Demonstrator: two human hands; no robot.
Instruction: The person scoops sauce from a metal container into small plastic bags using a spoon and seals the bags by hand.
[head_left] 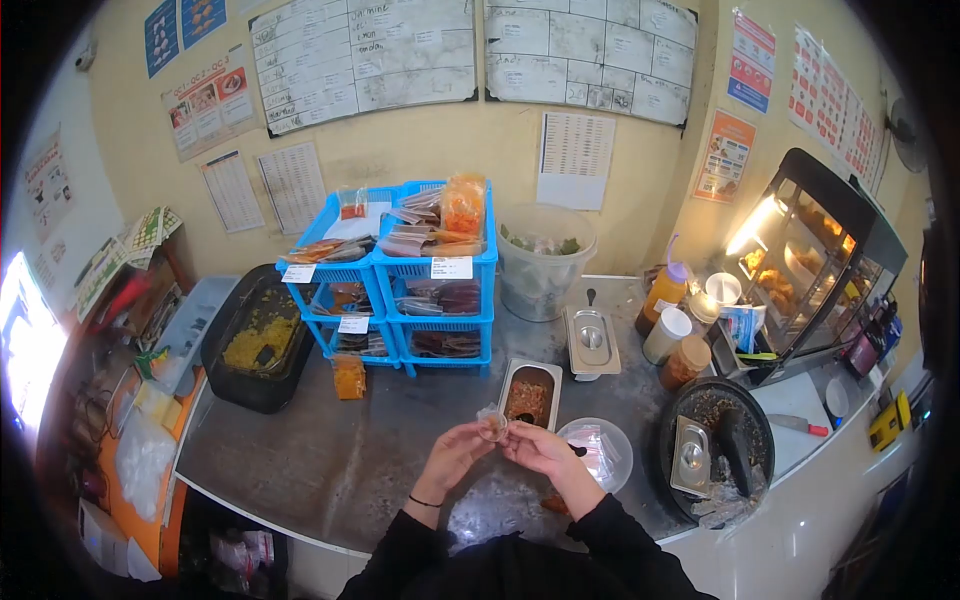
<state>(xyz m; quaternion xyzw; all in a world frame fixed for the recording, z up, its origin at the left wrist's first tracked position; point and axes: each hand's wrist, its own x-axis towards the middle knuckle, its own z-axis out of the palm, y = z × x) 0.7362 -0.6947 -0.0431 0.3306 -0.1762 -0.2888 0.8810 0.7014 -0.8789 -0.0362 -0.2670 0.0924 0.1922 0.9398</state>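
Both of my hands meet over the dark counter, just in front of a steel tray of reddish-brown food (pixel 528 396). Between their fingertips is a small clear plastic bag (pixel 492 426). My left hand (pixel 459 456) pinches its left side, and my right hand (pixel 541 452) holds its right side. What the bag contains is too small to make out. A dark spoon end rests in the steel tray. Beside my right hand stands a round clear tub (pixel 619 455) with small printed packets in it.
Blue stacked baskets (pixel 436 268) of packets stand behind. At left is a black pan (pixel 232 355) of yellow food. A lidded steel container (pixel 593 342), bottles (pixel 668 290), a stone mortar (pixel 757 430), a knife (pixel 797 425) and a lit display case (pixel 800 265) are to the right.
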